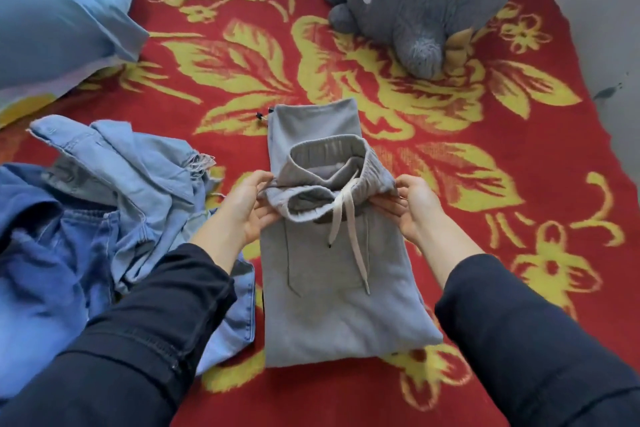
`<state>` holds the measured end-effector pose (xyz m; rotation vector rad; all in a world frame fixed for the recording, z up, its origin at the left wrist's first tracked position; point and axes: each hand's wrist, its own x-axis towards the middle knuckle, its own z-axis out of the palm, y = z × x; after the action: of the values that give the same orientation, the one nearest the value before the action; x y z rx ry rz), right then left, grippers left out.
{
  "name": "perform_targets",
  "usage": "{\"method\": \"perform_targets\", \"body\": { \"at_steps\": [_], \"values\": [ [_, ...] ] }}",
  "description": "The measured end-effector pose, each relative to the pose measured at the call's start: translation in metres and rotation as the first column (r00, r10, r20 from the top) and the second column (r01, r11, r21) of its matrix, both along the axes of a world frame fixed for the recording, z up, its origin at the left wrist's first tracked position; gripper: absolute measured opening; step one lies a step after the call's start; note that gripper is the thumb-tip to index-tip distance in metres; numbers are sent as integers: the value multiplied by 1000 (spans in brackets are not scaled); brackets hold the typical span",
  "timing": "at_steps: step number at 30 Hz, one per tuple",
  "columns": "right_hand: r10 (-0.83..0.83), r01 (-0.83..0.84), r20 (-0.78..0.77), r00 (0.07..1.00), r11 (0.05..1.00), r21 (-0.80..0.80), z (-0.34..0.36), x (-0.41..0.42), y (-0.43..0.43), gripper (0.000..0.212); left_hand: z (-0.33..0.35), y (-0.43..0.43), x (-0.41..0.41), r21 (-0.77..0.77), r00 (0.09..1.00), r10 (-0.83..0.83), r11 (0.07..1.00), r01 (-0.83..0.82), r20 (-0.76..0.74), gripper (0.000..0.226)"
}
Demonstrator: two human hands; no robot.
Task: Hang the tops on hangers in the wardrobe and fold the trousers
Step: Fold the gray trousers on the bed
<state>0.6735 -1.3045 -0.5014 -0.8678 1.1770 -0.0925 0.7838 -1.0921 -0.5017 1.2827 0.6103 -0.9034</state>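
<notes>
Folding is under way on the grey fleece drawstring trousers point(332, 305). They lie lengthwise on the red blanket with yellow flowers point(485, 156) that covers the bed, directly in front of me.

Grip state: my left hand point(247, 208) pinches the left edge of the elastic waistband point(329, 163), and my right hand point(412, 208) pinches the right edge. The waistband is lifted and gapes open, and the white drawstring point(349, 218) hangs over the panel below it.

Status: the trousers already form a narrow, doubled strip. I judge the waistband section is not yet laid flat, so this fold is only partly complete.

Remaining: a crumpled heap of pale and dark blue denim garments point(121, 191) lies just beside my left forearm, unfolded. No wardrobe or hanger is in view, so I cannot tell whether any tops are hung.
</notes>
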Motion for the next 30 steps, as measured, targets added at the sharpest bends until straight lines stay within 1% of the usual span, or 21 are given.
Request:
{"method": "perform_targets", "body": {
  "at_steps": [5,7,9,10,11,12,13,14,15,16,17,18,19,20,21,23,24,25,28,30],
  "values": [
    [80,-83,-36,996,993,-84,0,48,-20,31,-5,-18,46,42,992,-58,998,53,112,14],
    [78,-78,-2,997,991,-106,3,64,-27,25,-4,-24,63,-19,990,-29,999,32,139,17],
    [83,-76,82,993,993,-90,1,76,-31,23,-6,-29,76,-142,984,9,990,17,179,22],
    [110,-101,105,988,990,-94,-1,79,-31,23,-8,-32,77,-184,979,-2,982,41,204,27],
    [165,-153,92,982,980,-129,-6,79,-29,24,-12,-34,75,-171,969,-60,980,103,239,38],
    [240,-228,42,970,954,-194,-13,77,-26,27,-17,-34,69,-83,943,-164,977,196,291,53],
    [320,-317,-32,947,909,-271,-21,71,-22,32,-24,-34,61,59,892,-291,956,289,346,68],
    [395,-407,-107,912,846,-345,-29,63,-17,41,-31,-33,49,196,825,-411,911,362,389,76],
    [476,-502,-171,863,762,-410,-37,53,-12,49,-38,-31,37,297,750,-511,859,418,420,80],
    [568,-606,-238,788,646,-465,-44,42,-7,54,-46,-29,24,361,676,-590,807,468,441,81],
    [650,-707,-324,688,498,-502,-51,30,-3,57,-53,-25,11,414,601,-655,755,508,458,80],
    [697,-786,-423,578,337,-518,-57,18,0,60,-60,-22,-2,483,512,-718,696,532,471,79],
    [716,-835,-508,479,191,-517,-63,6,3,63,-68,-18,-16,573,404,-782,623,533,474,77],
    [717,-859,-575,395,67,-507,-68,-8,6,66,-75,-13,-30,664,291,-839,542,516,459,75],
    [710,-868,-622,330,-30,-495,-72,-22,10,69,-80,-9,-46,741,182,-885,460,489,429,74],
    [694,-865,-683,230,-176,-470,-77,-51,14,76,-87,2,-78,847,-3,-940,305,435,340,72],
    [685,-859,-705,186,-236,-455,-78,-66,16,79,-90,8,-94,882,-75,-955,234,408,288,72],
    [672,-849,-726,144,-292,-440,-80,-81,18,84,-93,15,-109,907,-128,-963,174,384,238,72],
    [597,-801,-802,3,-479,-359,-84,-119,19,97,-99,36,-142,940,-216,-966,62,334,140,77],
    [520,-745,-849,-98,-603,-284,-86,-136,17,104,-103,51,-158,944,-270,-960,-20,330,74,87]
  ]
}}
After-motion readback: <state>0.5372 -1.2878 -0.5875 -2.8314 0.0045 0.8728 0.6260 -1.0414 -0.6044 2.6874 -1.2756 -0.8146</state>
